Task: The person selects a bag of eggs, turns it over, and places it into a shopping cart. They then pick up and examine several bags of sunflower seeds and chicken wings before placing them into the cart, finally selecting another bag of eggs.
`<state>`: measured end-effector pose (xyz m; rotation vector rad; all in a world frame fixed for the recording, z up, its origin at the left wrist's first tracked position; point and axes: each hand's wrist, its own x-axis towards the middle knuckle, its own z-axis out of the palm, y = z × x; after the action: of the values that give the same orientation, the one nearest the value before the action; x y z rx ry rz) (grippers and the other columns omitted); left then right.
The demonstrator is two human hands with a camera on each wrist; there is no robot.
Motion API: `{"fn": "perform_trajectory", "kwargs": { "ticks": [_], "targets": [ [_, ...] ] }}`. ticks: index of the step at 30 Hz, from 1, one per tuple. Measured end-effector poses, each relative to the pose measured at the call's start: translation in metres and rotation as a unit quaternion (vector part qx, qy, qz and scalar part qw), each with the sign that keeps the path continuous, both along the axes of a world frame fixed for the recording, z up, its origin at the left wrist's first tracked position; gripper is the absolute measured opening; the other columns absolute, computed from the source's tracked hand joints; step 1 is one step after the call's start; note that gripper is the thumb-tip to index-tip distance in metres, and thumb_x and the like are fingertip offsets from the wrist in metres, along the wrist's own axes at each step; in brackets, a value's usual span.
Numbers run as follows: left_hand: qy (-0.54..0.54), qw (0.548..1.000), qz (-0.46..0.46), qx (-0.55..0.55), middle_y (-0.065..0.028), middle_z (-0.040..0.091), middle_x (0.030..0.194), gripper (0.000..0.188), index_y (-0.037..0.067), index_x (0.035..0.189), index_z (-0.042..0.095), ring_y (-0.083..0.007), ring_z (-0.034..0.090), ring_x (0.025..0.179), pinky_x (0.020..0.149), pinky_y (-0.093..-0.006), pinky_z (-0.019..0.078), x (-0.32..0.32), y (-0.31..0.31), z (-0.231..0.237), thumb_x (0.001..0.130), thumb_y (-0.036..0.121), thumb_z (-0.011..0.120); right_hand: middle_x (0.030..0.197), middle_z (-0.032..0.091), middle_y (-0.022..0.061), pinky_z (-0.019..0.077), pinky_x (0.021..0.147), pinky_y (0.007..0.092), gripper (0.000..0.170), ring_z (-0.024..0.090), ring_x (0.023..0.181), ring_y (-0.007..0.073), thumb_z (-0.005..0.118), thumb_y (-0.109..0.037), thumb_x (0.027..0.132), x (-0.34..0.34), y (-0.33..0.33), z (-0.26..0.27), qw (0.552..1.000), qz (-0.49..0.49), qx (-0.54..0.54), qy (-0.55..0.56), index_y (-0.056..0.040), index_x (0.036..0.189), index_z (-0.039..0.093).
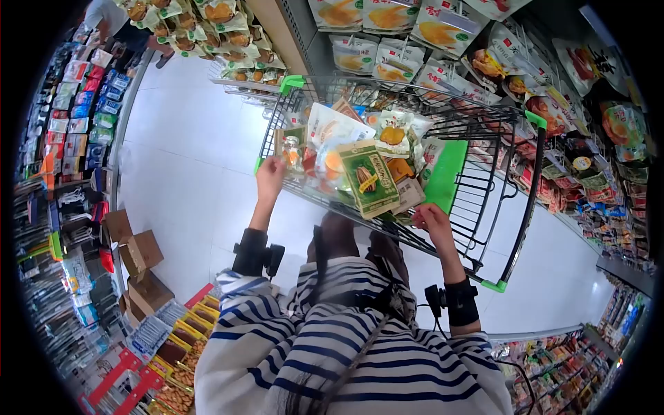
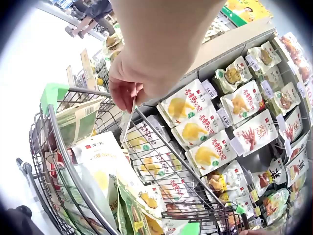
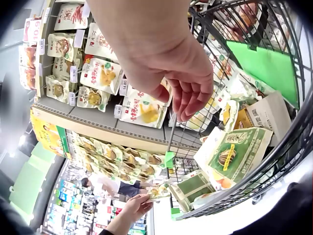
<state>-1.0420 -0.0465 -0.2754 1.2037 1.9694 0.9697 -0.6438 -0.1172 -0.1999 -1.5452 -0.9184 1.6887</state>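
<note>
- Small packet (image 3: 159, 192): pinched by one edge between thumb and fingers of left hand (image 1: 270, 178), above near-left part of cart (image 1: 292, 83), beside a green-and-tan pack (image 3: 193, 188).
- Handling, by judgement: light, limp, probably slick film; likely to swing or twist from a one-edge pinch. Contents probably soft, so no hard squeeze on the middle.
- Best hold: flat sealed edge or corner, thumb on one face, fingers on the other; well away from the bulge.
- Right hand (image 1: 430, 220): fingers loosely curled, nothing visible in grasp; over near side of cart, close to brown-and-white pack (image 1: 410, 196). Contact with that pack: can't tell.
- In cart: green pack (image 1: 371, 180) on top of the heap, white pouch (image 1: 335, 124) behind it, green panel (image 1: 446, 173) to the right.
- Beyond far rim: shelf pouches (image 1: 391, 15) hanging in rows.
- Farther left: cardboard boxes (image 1: 140, 252) along the opposite shelving.
</note>
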Motion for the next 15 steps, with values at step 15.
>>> {"fn": "perform_trajectory", "kwargs": {
  "ticks": [15],
  "targets": [
    [0.150,0.968,-0.167,-0.112,-0.0150,0.058,0.069,0.008,0.003,0.076,0.055,-0.0305,0.058,0.066,0.059,-0.0373,0.0446,-0.006,0.068,-0.091,0.071,0.010,0.055,0.073,0.058,0.0045,0.0409,0.052,0.0192,0.018,0.053,0.059,0.0095,0.043,-0.018,0.086,-0.051,0.040,-0.037,0.993,-0.110,-0.026,-0.044,-0.0025,0.086,0.053]
  ]
}}
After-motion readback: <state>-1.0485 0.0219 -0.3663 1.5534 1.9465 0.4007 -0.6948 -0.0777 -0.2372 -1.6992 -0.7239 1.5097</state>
